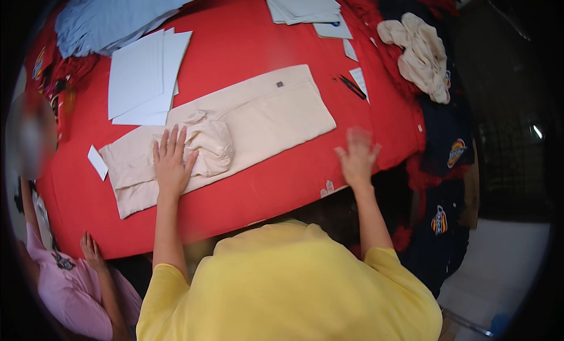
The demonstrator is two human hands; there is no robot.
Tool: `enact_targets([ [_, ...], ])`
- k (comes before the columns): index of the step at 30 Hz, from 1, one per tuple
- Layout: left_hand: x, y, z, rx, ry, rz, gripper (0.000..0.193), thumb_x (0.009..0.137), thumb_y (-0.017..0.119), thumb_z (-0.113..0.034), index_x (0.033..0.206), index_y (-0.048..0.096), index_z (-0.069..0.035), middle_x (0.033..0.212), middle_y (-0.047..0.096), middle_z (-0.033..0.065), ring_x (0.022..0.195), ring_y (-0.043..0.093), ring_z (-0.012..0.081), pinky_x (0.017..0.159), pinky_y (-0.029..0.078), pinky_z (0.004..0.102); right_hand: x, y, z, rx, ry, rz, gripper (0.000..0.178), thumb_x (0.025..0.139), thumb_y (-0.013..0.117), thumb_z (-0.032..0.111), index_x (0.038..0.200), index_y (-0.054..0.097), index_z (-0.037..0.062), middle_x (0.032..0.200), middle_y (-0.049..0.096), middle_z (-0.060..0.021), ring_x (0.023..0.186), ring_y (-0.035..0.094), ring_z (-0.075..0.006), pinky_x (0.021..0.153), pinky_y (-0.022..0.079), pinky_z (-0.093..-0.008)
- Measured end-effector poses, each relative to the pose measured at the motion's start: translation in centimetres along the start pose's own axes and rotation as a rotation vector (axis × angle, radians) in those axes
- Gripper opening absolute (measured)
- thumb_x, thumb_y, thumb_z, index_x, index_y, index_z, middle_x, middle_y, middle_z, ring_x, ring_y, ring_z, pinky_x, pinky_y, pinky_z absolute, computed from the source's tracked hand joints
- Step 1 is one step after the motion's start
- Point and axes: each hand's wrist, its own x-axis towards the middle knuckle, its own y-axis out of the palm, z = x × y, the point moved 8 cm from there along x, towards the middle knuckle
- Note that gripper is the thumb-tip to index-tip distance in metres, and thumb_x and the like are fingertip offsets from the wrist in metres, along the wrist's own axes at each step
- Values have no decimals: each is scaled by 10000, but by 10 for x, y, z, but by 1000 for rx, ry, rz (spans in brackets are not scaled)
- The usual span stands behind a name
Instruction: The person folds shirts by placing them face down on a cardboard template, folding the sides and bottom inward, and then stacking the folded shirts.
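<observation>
A beige garment [276, 117] lies on the red-covered table [235, 214], folded into a long strip that slants up to the right. On its left half sits a bunched heap of the same beige cloth [211, 144]; whether it is part of the garment I cannot tell. My left hand [171, 159] rests flat with fingers spread at the left side of this heap. To the right, apart from the garment, my right hand [358, 159] is over the red cover near the table's front edge, its fingers spread and blurred by motion. Nothing shows in either hand.
White sheets [138, 76] lie behind the garment, with a small white card [97, 163] at its left. Black thread snips [352, 87] lie right. Light-blue cloth [117, 20], more sheets [302, 3] and crumpled beige cloth [420, 56] lie farther back. A person in pink [76, 294] is at left.
</observation>
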Motion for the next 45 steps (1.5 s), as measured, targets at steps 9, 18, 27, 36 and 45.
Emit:
enact_targets([
  [9,-54,-24,-143,-463,186,30,612,797,698,-267,1326,489,-43,1293,520,157,1203,473,327,1027,338,471,126,-10,57,351,36,-5,515,844,653,414,1098,562,-24,1092,560,-205,1056,522,-378,888,442,-459],
  [18,-68,-27,-148,-608,269,-101,397,935,520,-234,1288,531,-55,1241,589,110,1078,604,256,968,463,351,137,-76,162,995,-110,124,310,810,682,140,1047,515,32,921,645,-204,854,644,-354,733,493,-394],
  [27,-23,-3,-16,-1190,-632,-224,708,822,678,-59,1430,316,-35,1140,530,139,908,565,206,834,482,355,68,-46,267,1353,-390,524,330,913,571,159,1184,490,-12,1054,591,-174,846,613,-228,816,485,-331],
  [36,21,-23,-69,-923,-332,-162,375,891,636,-160,1194,554,45,1126,547,191,972,590,304,858,474,366,101,-10,224,1001,-222,503,311,890,607,203,1091,576,-33,946,630,-150,910,608,-244,841,467,-340],
  [45,-54,-36,104,-1279,-922,-314,406,850,708,-199,1149,603,55,937,684,116,798,656,145,688,542,276,75,-66,294,1982,-322,846,210,940,454,53,1149,471,40,1249,551,-194,1077,606,-277,920,496,-393],
])
